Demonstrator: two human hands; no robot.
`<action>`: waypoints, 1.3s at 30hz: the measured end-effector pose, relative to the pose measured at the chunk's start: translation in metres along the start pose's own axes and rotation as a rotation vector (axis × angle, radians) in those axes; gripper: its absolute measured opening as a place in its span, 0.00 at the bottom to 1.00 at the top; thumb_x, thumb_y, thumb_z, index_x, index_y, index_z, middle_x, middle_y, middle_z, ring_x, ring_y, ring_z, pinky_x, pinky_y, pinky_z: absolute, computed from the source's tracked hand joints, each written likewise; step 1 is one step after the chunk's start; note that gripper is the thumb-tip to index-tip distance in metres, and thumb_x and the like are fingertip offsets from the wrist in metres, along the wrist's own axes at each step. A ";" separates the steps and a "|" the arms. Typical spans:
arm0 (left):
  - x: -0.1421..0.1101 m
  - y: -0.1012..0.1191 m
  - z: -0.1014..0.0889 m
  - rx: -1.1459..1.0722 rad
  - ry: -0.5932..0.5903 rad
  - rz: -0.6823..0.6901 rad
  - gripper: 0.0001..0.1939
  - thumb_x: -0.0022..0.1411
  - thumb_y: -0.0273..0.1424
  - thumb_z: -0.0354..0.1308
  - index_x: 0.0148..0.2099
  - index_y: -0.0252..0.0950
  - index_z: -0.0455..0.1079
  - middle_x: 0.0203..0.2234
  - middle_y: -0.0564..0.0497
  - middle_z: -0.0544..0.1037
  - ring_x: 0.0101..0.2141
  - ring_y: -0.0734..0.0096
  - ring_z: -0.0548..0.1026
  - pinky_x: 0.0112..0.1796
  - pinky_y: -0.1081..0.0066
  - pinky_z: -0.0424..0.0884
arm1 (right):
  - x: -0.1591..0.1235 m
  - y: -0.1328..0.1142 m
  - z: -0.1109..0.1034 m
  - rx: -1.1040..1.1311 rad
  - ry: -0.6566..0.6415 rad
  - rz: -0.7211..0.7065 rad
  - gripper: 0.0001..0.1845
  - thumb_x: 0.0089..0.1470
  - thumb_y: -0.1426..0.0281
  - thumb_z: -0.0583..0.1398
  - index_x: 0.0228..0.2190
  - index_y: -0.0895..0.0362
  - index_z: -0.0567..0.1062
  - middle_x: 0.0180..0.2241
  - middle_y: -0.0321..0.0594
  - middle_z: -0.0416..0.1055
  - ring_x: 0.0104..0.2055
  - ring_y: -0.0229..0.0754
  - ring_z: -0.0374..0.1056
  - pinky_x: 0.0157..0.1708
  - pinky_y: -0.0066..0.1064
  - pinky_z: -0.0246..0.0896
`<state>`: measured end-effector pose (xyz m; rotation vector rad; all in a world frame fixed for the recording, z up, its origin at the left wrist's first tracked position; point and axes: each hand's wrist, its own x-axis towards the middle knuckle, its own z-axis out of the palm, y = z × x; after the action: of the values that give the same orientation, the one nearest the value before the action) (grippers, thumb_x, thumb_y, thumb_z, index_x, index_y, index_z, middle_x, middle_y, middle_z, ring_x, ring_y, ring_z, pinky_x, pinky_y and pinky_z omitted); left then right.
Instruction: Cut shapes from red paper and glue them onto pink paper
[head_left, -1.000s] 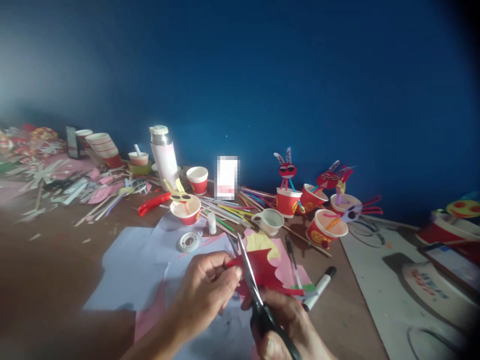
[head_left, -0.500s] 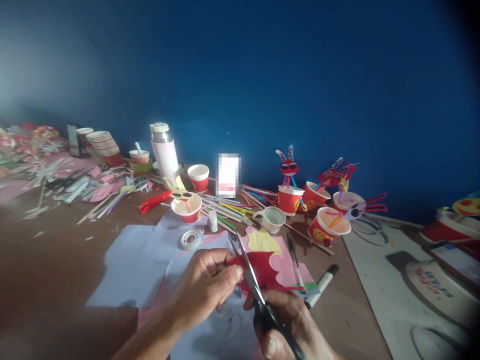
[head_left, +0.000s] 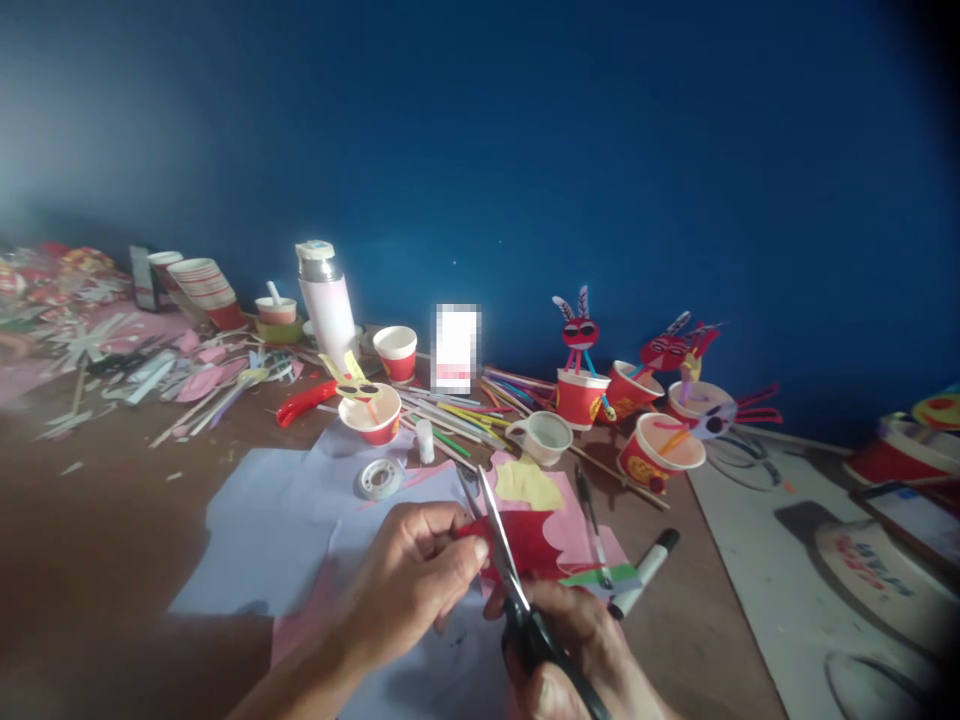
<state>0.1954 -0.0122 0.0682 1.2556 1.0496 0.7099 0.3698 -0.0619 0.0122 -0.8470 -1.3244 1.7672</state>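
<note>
Between thumb and fingers, my left hand (head_left: 427, 565) pinches the left edge of a piece of red paper (head_left: 529, 540). My right hand (head_left: 577, 640) grips black-handled scissors (head_left: 510, 565), blades partly apart and pointing away from me. One blade crosses over the red paper close to my left fingertips. Beneath lie pink paper (head_left: 581, 530), a yellow scrap (head_left: 529, 482) and pale blue sheets (head_left: 255, 530). A black pen (head_left: 589, 505) and a marker with a black cap (head_left: 645, 572) lie just right of the paper.
Behind my hands are a tape roll (head_left: 379, 479), a small white tube (head_left: 424, 441), coloured sticks (head_left: 457, 415), a white cup (head_left: 544, 437) and a thermos (head_left: 328, 310). Red paper cups with paper figures (head_left: 581, 395) stand right. Paper scraps (head_left: 202, 375) litter the left; a blue wall rises behind.
The red paper has shifted and tilted slightly between my hands, uncovering more of a green strip at its right. Both hands keep their hold, and the view has moved a little.
</note>
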 end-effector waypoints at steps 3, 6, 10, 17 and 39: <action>0.001 -0.001 0.000 0.008 -0.010 -0.007 0.16 0.52 0.42 0.54 0.22 0.36 0.61 0.08 0.61 0.57 0.12 0.81 0.55 0.15 0.77 0.52 | 0.000 -0.005 0.001 -0.016 0.013 0.046 0.30 0.42 0.46 0.62 0.35 0.58 0.67 0.18 0.28 0.56 0.18 0.30 0.50 0.18 0.25 0.43; 0.002 -0.002 0.000 0.017 -0.011 -0.016 0.15 0.52 0.41 0.54 0.22 0.36 0.61 0.08 0.60 0.58 0.12 0.81 0.56 0.15 0.77 0.53 | 0.000 -0.007 0.001 -0.042 0.014 0.051 0.29 0.42 0.46 0.62 0.34 0.58 0.68 0.18 0.28 0.54 0.18 0.30 0.47 0.18 0.25 0.41; 0.004 -0.004 -0.002 0.027 -0.020 -0.019 0.14 0.52 0.39 0.53 0.23 0.35 0.61 0.09 0.60 0.58 0.12 0.81 0.56 0.15 0.77 0.54 | -0.002 -0.002 -0.003 -0.063 0.024 0.031 0.28 0.43 0.47 0.62 0.35 0.58 0.67 0.20 0.29 0.57 0.20 0.31 0.49 0.20 0.26 0.42; 0.004 -0.005 -0.007 0.061 -0.050 -0.020 0.13 0.54 0.38 0.53 0.23 0.35 0.62 0.09 0.59 0.59 0.12 0.82 0.56 0.15 0.78 0.53 | -0.004 0.008 -0.008 -0.086 0.012 0.029 0.29 0.44 0.49 0.63 0.38 0.59 0.68 0.20 0.30 0.58 0.21 0.32 0.51 0.21 0.25 0.45; 0.019 0.009 -0.019 0.164 -0.210 -0.053 0.11 0.55 0.36 0.55 0.27 0.33 0.66 0.12 0.59 0.62 0.13 0.82 0.59 0.15 0.79 0.57 | -0.001 -0.004 -0.011 -0.205 0.084 0.020 0.30 0.40 0.46 0.63 0.36 0.58 0.74 0.18 0.30 0.55 0.21 0.33 0.50 0.20 0.25 0.44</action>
<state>0.1865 0.0139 0.0734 1.4046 0.9783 0.4471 0.3799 -0.0568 0.0138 -1.0381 -1.4629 1.6115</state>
